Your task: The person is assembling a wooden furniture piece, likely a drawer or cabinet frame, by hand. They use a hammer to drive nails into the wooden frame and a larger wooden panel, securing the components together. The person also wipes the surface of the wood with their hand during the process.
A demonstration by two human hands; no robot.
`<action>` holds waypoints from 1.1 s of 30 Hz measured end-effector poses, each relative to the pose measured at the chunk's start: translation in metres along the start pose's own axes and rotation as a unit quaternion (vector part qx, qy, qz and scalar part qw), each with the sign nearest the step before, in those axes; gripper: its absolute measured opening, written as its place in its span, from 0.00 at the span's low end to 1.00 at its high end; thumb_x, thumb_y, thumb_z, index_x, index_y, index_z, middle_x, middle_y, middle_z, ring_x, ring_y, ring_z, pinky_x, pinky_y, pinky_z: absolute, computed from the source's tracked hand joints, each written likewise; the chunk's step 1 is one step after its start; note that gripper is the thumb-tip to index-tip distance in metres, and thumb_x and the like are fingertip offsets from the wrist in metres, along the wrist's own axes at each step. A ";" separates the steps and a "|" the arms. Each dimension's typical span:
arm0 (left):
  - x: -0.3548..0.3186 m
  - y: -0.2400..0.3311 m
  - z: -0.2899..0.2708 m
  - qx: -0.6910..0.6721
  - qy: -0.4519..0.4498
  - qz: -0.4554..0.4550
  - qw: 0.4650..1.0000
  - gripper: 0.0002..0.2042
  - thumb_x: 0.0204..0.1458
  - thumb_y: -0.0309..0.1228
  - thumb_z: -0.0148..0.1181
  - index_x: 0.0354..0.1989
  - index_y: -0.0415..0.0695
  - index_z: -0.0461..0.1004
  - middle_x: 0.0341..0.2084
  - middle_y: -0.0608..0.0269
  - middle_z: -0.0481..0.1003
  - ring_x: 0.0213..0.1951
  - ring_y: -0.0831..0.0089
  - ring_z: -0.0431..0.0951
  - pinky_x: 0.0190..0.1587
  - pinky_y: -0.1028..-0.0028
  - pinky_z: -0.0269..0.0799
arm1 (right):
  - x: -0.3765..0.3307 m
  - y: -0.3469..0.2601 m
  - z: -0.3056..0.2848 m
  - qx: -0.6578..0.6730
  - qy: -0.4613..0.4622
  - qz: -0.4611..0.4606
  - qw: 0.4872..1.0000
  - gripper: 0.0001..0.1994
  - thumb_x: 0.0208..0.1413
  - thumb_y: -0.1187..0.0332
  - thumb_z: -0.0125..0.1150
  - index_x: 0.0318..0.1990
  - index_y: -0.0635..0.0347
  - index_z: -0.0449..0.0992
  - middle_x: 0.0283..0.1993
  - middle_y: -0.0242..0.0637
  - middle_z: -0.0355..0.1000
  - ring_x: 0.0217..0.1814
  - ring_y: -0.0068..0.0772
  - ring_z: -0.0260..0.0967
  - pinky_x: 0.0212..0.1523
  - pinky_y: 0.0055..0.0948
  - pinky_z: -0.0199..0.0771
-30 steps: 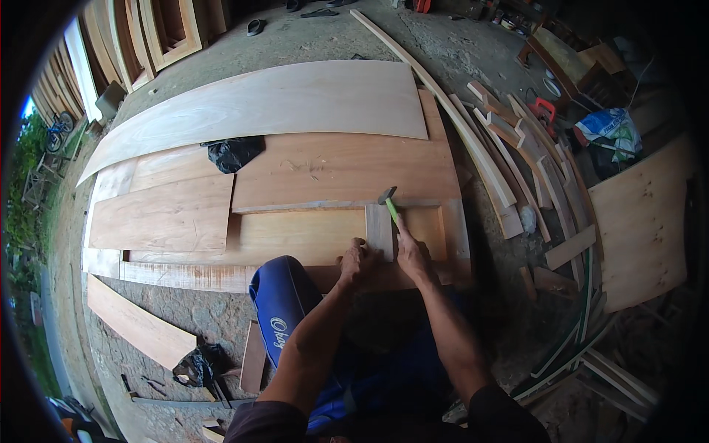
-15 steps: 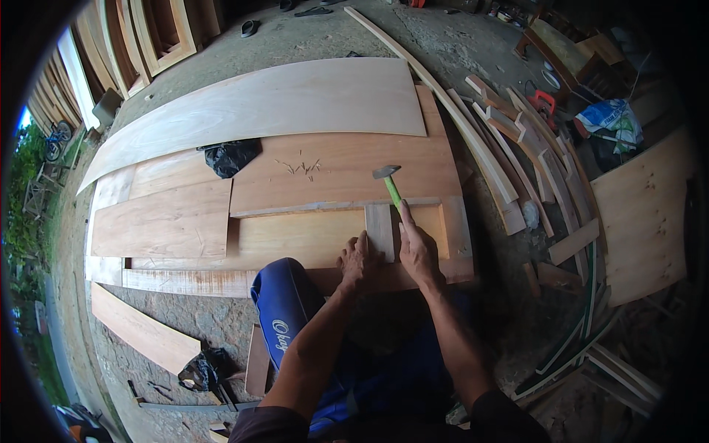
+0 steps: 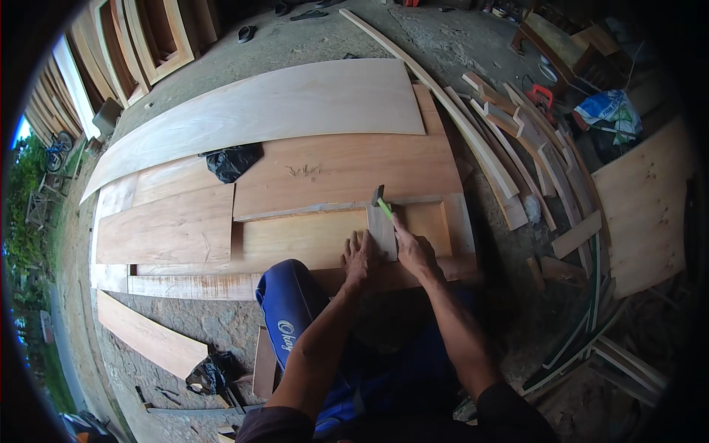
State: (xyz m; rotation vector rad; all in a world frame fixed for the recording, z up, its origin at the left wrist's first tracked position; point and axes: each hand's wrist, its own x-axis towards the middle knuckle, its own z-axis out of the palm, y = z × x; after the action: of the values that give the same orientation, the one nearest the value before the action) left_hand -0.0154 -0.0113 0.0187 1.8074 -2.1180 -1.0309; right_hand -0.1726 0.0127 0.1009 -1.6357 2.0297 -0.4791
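My right hand [image 3: 415,251] grips a hammer [image 3: 382,201] with a green handle; its dark head is down at the top end of a short upright wooden piece [image 3: 382,232]. My left hand [image 3: 360,258] lies flat on the pale board [image 3: 303,240] just left of that piece, touching its lower edge. The piece stands across a frame of flat boards laid on the concrete ground. My knee in blue trousers [image 3: 289,310] rests just below the boards.
A large bent plywood sheet [image 3: 266,111] lies beyond the boards, with a black bag [image 3: 233,161] at its near edge. Curved wooden strips [image 3: 509,140] pile up to the right, a wide panel [image 3: 646,207] farther right. Door frames [image 3: 159,40] lean at the top left. A loose plank [image 3: 148,340] lies lower left.
The hammer head, raised half a second ago, has come down onto the top of the short upright piece. My left hand has stayed flat on the board.
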 end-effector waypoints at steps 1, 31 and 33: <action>0.001 0.000 0.000 -0.001 -0.005 -0.010 1.000 0.40 0.55 0.51 0.59 0.73 0.49 0.50 0.73 0.41 0.46 0.73 0.40 0.44 0.70 0.45 0.44 | 0.003 0.001 -0.002 0.028 0.025 -0.035 0.999 0.27 0.65 0.69 0.52 0.71 0.39 0.61 0.34 0.59 0.75 0.38 0.61 0.75 0.37 0.51 0.74; -0.014 -0.011 -0.001 0.068 -0.071 -0.054 0.994 0.41 0.59 0.63 0.45 0.76 0.52 0.46 0.76 0.47 0.38 0.75 0.43 0.35 0.69 0.33 0.24 | -0.003 0.008 0.001 0.033 0.048 -0.033 0.998 0.28 0.65 0.69 0.51 0.72 0.37 0.58 0.34 0.58 0.75 0.35 0.62 0.75 0.35 0.52 0.75; -0.008 -0.034 -0.001 0.012 -0.062 -0.040 0.997 0.41 0.60 0.62 0.45 0.76 0.52 0.46 0.76 0.48 0.39 0.75 0.44 0.37 0.69 0.34 0.23 | -0.035 -0.002 -0.008 0.032 0.078 -0.040 0.996 0.28 0.64 0.69 0.53 0.72 0.41 0.59 0.34 0.56 0.76 0.35 0.62 0.75 0.35 0.50 0.75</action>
State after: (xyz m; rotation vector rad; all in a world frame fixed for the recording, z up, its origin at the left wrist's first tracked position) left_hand 0.0141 -0.0050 0.0012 1.8991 -2.1514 -1.1694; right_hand -0.1701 0.0465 0.1139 -1.6911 2.0424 -0.7147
